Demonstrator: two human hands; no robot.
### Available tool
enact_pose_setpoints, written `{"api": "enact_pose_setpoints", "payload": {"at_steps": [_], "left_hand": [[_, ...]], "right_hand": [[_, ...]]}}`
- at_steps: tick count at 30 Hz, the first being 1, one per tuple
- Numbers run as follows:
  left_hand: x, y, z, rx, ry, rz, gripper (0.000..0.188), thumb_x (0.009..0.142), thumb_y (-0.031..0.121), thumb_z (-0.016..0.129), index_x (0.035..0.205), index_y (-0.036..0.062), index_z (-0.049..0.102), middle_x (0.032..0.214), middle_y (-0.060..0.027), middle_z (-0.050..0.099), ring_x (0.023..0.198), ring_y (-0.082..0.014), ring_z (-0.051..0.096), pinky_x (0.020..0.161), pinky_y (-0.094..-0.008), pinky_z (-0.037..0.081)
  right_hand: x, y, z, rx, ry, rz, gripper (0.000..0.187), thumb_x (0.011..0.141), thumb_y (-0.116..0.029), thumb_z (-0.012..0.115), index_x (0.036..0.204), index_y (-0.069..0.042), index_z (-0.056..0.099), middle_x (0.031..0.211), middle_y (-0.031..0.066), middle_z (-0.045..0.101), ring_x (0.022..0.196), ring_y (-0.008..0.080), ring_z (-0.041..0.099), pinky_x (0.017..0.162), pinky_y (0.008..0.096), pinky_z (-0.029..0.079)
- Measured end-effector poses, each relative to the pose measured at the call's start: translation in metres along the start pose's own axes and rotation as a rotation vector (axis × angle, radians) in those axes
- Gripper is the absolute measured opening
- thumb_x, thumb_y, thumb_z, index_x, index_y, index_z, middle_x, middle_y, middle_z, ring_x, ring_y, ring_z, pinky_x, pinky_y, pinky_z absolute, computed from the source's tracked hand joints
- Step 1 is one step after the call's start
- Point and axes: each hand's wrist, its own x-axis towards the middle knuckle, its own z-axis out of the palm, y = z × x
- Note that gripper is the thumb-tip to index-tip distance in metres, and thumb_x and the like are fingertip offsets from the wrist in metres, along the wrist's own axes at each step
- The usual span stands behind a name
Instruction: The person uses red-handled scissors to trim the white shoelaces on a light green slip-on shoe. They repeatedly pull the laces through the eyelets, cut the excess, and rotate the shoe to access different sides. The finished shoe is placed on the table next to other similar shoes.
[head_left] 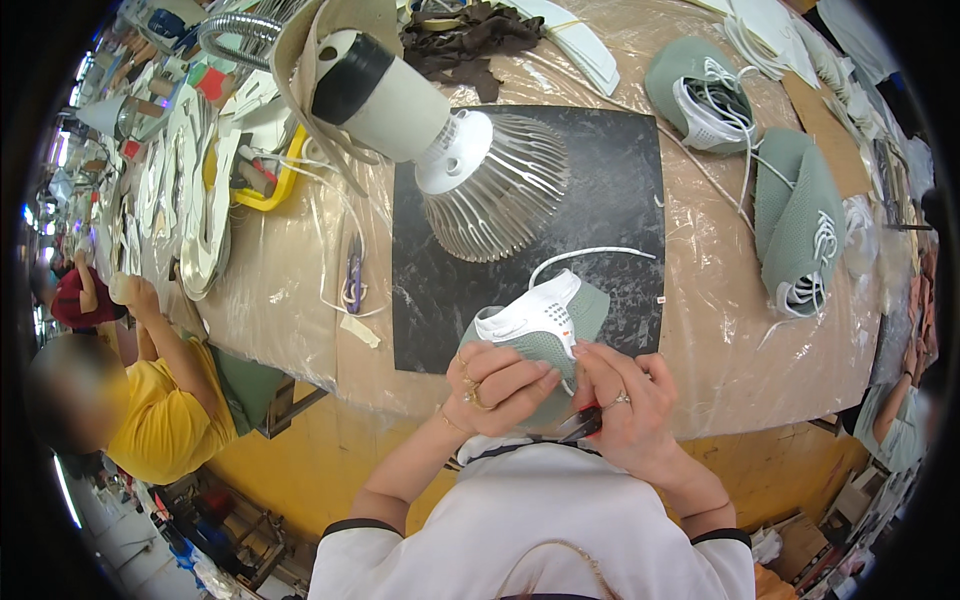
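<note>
A grey-green and white knit shoe upper [533, 318] is held up over the front edge of a black mat. My left hand [492, 390] is closed on its near left side, fingers curled against the knit. At the upper's right side, the thumb and fingertips of my right hand [632, 402] are pinched together by the white lace part. Tucked in that same hand is a small tool with a red and black handle and a metal blade [577, 427]; its exact kind is partly hidden by the fingers. A white lace [590, 254] trails from the upper over the mat.
A lamp [500, 180] with a finned head hangs low over the black mat [625, 170]. Two more laced uppers [700, 95] lie to the right. Purple-handled snips [353, 275], a yellow tray [265, 195] and white pieces lie left. A person in yellow [170, 410] sits at left.
</note>
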Motion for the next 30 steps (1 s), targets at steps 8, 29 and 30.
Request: {"api": "enact_pose_setpoints", "payload": {"at_steps": [8,29,30], "left_hand": [[0.01,0.003,0.003,0.037,-0.028,-0.03,0.026,0.068,0.012,0.073,0.092,0.0167,0.069,0.102,0.0033,0.06,0.087,-0.015,0.055,0.071,-0.0294,0.04],[0.074,0.003,-0.06,-1.348,-0.487,-1.182,0.034,0.096,0.01,0.05,0.127,-0.0045,0.054,0.114,-0.0068,0.064,0.103,-0.0093,0.054,0.09,-0.0262,0.045],[0.075,0.003,-0.061,-1.345,-0.484,-1.21,0.035,0.094,0.007,0.051,0.126,-0.0059,0.055,0.116,-0.0086,0.064,0.106,-0.0112,0.055,0.092,-0.027,0.044]], "right_hand": [[-0.002,0.008,0.014,0.021,0.13,0.035,0.039,0.071,0.0,0.067,0.11,0.0,0.062,0.105,0.0115,0.069,0.079,0.0158,0.064,0.062,0.0278,0.038],[0.021,0.048,0.007,0.025,0.322,-0.27,0.054,0.061,0.004,0.071,0.112,-0.012,0.064,0.11,0.0108,0.066,0.063,0.0128,0.052,0.055,0.0248,0.038],[0.021,0.046,0.006,0.031,0.31,-0.258,0.056,0.06,0.004,0.072,0.113,-0.013,0.064,0.11,0.0104,0.066,0.063,0.0132,0.052,0.056,0.0248,0.039]]}}
